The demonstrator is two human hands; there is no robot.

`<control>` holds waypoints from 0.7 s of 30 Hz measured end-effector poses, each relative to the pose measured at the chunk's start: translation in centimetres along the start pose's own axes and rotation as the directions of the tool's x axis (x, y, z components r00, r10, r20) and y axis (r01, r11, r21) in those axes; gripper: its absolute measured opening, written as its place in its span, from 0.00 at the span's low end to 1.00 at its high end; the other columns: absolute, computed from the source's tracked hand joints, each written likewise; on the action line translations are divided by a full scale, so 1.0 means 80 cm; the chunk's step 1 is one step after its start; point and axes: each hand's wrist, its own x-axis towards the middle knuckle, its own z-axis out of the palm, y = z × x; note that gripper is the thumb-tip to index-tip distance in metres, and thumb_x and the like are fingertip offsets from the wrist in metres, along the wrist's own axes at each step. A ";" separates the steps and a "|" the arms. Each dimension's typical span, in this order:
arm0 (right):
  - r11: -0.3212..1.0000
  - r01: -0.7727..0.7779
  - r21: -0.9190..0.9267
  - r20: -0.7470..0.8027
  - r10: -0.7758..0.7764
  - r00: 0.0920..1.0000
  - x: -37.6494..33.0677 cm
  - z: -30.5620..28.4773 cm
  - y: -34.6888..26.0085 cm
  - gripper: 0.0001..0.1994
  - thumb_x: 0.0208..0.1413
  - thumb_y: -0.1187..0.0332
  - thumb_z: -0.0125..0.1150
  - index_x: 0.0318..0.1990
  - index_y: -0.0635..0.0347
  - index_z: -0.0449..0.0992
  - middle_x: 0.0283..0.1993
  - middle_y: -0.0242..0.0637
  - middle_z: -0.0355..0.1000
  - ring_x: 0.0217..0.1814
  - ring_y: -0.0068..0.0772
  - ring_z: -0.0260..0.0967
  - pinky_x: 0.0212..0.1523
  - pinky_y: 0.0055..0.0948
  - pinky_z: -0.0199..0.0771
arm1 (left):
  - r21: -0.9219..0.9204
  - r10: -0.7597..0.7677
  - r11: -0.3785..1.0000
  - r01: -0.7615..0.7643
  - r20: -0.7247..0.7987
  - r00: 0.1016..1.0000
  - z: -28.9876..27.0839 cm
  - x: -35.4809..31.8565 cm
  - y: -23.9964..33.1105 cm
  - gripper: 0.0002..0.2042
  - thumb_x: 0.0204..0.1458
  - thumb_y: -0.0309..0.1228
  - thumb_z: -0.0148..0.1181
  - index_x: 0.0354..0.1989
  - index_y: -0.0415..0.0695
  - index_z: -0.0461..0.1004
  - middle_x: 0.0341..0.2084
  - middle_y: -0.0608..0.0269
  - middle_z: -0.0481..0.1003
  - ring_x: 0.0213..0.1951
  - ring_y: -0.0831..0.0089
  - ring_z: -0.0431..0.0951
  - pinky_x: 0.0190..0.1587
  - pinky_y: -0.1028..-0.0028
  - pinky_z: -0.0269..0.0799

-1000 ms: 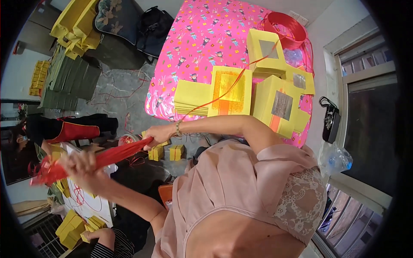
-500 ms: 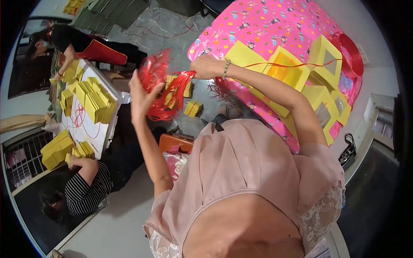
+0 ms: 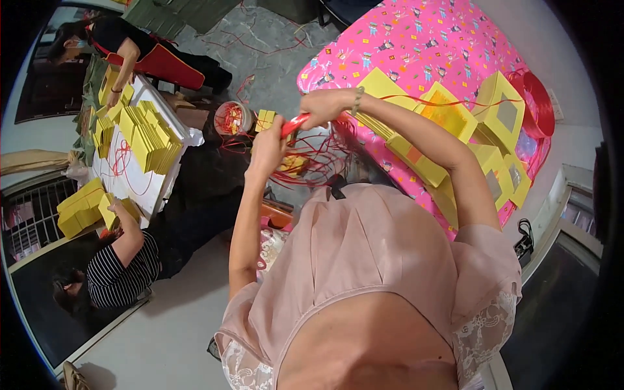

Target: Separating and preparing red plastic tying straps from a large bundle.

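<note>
My left hand [image 3: 266, 148] is closed around a bundle of red ribbons [image 3: 294, 125]. Higher and to its right, my right hand [image 3: 326, 107], with a beaded bracelet at the wrist, grips the same bundle. A short stretch of it shows taut between both fists. Loose red strands hang below my hands and spread in loops above the floor. One thin strand runs from near my right wrist across yellow boxes [image 3: 497, 107] toward a large red ribbon roll [image 3: 536, 104] at the far right.
The boxes lie on a pink patterned cover [image 3: 416, 39]. At left, two people handle folded yellow cartons [image 3: 146, 140] at a white table [image 3: 130, 179]. A bucket [image 3: 234, 119] with red scraps and small yellow bundles [image 3: 266, 119] sit on the floor beyond my hands.
My left hand has swung right, from spread fingers beside the loose ribbon ends to a closed grip beside my right hand. The strands have dropped below my hands.
</note>
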 end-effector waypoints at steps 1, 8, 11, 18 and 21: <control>0.985 -0.029 0.169 0.110 0.011 0.994 -0.008 -0.002 0.007 0.20 0.50 0.56 0.54 0.17 0.65 0.69 0.12 0.34 0.66 0.15 0.30 0.64 0.22 0.29 0.66 | -0.020 -0.030 0.999 0.030 -0.029 0.999 -0.005 -0.008 -0.010 0.11 0.43 0.21 0.48 0.38 0.42 0.63 0.21 0.44 0.71 0.27 0.45 0.71 0.29 0.54 0.63; 0.785 -0.258 0.564 0.358 0.049 0.932 -0.058 -0.023 0.050 0.21 0.53 0.52 0.53 0.17 0.59 0.67 0.12 0.25 0.59 0.14 0.19 0.59 0.21 0.22 0.64 | -0.047 -0.325 0.945 0.323 -0.219 0.920 0.019 -0.082 -0.116 0.10 0.46 0.20 0.44 0.38 0.43 0.63 0.24 0.43 0.71 0.31 0.44 0.71 0.31 0.55 0.64; 0.788 -0.177 0.590 0.328 -0.033 0.944 -0.046 -0.020 0.043 0.22 0.54 0.51 0.51 0.16 0.58 0.64 0.12 0.24 0.56 0.14 0.19 0.57 0.20 0.21 0.62 | -0.061 -0.194 0.980 0.192 -0.029 0.981 0.023 -0.076 -0.109 0.27 0.39 0.32 0.62 0.49 0.42 0.59 0.36 0.46 0.71 0.41 0.49 0.70 0.43 0.58 0.63; 0.841 -0.043 0.539 0.281 -0.132 0.951 0.007 -0.004 -0.021 0.22 0.57 0.55 0.48 0.15 0.58 0.61 0.13 0.24 0.55 0.14 0.18 0.55 0.17 0.21 0.57 | -0.143 0.183 0.971 -0.193 -0.078 0.980 -0.032 0.012 0.039 0.41 0.32 0.37 0.67 0.58 0.43 0.53 0.43 0.48 0.68 0.48 0.53 0.66 0.52 0.59 0.55; 0.819 -0.018 0.573 0.254 -0.157 0.954 0.002 -0.006 -0.046 0.22 0.57 0.55 0.48 0.15 0.58 0.61 0.13 0.25 0.56 0.14 0.18 0.55 0.17 0.21 0.58 | -0.187 0.048 0.979 -0.077 -0.156 0.987 0.003 0.007 0.003 0.23 0.39 0.28 0.59 0.46 0.45 0.62 0.30 0.49 0.73 0.36 0.50 0.72 0.37 0.61 0.66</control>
